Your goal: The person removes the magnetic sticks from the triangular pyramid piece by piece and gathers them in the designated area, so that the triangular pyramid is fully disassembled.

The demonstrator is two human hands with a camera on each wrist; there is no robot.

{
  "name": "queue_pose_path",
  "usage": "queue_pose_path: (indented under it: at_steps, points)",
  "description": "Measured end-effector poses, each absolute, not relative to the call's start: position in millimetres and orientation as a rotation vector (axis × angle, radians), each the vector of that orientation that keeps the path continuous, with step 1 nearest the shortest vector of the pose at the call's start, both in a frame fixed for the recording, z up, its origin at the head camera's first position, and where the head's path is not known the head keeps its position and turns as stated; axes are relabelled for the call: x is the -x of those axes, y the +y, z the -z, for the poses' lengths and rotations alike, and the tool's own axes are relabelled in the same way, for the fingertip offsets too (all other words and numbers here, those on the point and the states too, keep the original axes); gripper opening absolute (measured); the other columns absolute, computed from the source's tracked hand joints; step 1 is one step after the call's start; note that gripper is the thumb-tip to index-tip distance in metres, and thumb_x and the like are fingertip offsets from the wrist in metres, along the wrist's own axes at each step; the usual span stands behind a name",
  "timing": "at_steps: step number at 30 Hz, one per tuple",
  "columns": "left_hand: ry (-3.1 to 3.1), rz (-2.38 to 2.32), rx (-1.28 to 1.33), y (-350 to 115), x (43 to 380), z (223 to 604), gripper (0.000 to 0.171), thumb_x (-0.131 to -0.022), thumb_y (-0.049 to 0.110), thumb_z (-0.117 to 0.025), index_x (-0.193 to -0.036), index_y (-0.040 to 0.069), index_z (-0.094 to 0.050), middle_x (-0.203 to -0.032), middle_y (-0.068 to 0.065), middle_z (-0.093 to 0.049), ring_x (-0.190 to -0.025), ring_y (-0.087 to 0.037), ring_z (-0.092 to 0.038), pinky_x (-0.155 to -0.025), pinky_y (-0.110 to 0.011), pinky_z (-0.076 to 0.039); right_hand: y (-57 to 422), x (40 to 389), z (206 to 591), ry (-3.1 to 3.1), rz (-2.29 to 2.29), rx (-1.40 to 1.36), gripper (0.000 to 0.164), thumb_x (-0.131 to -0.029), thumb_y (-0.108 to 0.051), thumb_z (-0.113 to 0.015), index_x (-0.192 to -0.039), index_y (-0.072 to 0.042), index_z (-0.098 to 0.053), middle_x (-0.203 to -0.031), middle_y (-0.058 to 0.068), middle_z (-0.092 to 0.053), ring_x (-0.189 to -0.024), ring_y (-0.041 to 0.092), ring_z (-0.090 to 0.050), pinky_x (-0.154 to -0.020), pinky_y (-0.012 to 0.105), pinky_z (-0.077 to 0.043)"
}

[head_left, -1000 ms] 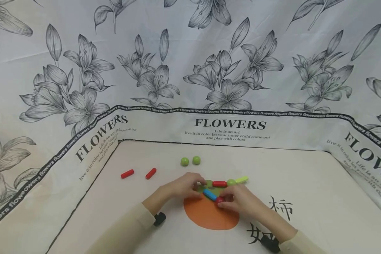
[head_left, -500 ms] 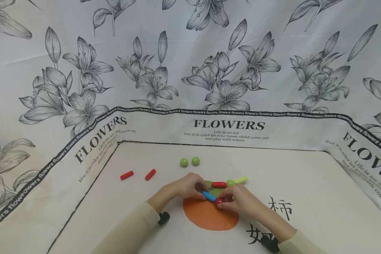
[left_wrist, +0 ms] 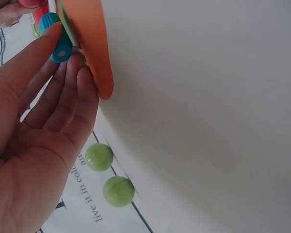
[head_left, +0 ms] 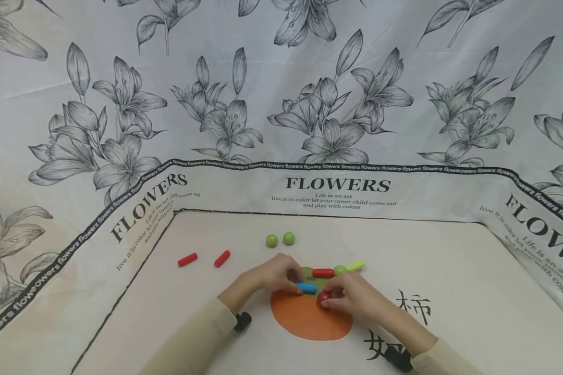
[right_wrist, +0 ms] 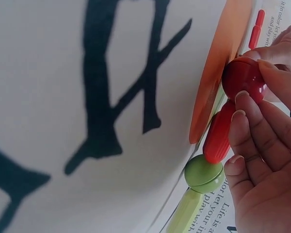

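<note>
My left hand (head_left: 277,273) pinches the left end of a blue rod (head_left: 306,287), which looks like a magnetic building stick; the left wrist view shows thumb and fingers on this rod (left_wrist: 58,39). Close by on the right, my right hand (head_left: 352,294) holds a dark red ball (head_left: 323,298) between thumb and fingertips. A gap shows between rod and ball in the head view. Just behind the hands lie a red rod (head_left: 323,272), a green ball (head_left: 340,270) and a yellow-green rod (head_left: 356,265), joined end to end in a row.
Two green balls (head_left: 280,239) sit farther back. On the left lie two loose red rods (head_left: 187,260). The pale cloth carries a printed orange fruit (head_left: 309,323) under the hands and black characters at right. Flowered fabric walls stand around the back and sides.
My left hand has moved slightly right and taken hold of the blue rod. The rod has swung from a slant against the red ball to nearly level, apart from it. The right hand stays put.
</note>
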State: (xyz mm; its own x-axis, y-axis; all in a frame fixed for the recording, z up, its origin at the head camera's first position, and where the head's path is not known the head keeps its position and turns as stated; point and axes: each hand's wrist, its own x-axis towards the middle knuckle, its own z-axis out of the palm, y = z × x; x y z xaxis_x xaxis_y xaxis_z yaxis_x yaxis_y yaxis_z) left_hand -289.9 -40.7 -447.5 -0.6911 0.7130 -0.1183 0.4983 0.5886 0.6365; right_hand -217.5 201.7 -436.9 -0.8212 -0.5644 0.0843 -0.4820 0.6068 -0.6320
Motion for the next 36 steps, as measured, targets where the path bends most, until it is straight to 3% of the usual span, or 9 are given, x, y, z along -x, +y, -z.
queue_pose_path:
  at_steps: [13, 21, 29, 36]
  points:
    - [2.514, -0.917, -0.894, -73.6, 279.2, 441.4, 0.013, -0.087, 0.019, -0.083, -0.098, 0.014, -0.077, -0.085, 0.011, -0.069, -0.080, -0.006, -0.063, -0.077, -0.019, -0.054, 200.5, 218.0, 437.8, 2.742, 0.964, 0.854, 0.010, -0.086, -0.018, -0.083, -0.091, -0.012, -0.078, -0.074, -0.010, -0.059, -0.070, 0.006, -0.052, -0.059, 0.023, -0.047]
    - [2.624, -0.962, -0.768, -135.2, 271.6, 437.8, 0.011, -0.088, 0.017, -0.083, -0.097, 0.015, -0.077, -0.085, 0.008, -0.067, -0.083, -0.014, -0.060, -0.075, -0.026, -0.054, 197.5, 219.0, 434.1, 2.764, 0.944, 0.882, 0.010, -0.087, -0.020, -0.083, -0.091, -0.013, -0.078, -0.075, -0.009, -0.057, -0.071, 0.007, -0.052, -0.061, 0.023, -0.046]
    - [2.710, -1.020, -0.724, -200.7, 265.1, 443.7, 0.017, -0.088, 0.014, -0.082, -0.102, 0.009, -0.076, -0.090, 0.004, -0.068, -0.082, -0.014, -0.059, -0.074, -0.025, -0.053, 195.8, 220.2, 436.1, 2.759, 0.929, 0.831, 0.012, -0.087, -0.024, -0.082, -0.092, -0.014, -0.077, -0.074, -0.009, -0.057, -0.071, 0.008, -0.051, -0.061, 0.024, -0.045]
    - [2.844, -0.898, -0.652, -242.1, 264.7, 446.0, 0.016, -0.086, 0.016, -0.083, -0.099, 0.011, -0.074, -0.090, 0.005, -0.065, -0.084, -0.016, -0.055, -0.075, -0.027, -0.050, 191.6, 220.6, 438.4, 2.774, 0.932, 0.861, 0.011, -0.087, -0.025, -0.082, -0.091, -0.016, -0.076, -0.070, -0.011, -0.057, -0.072, 0.009, -0.051, -0.061, 0.024, -0.044]
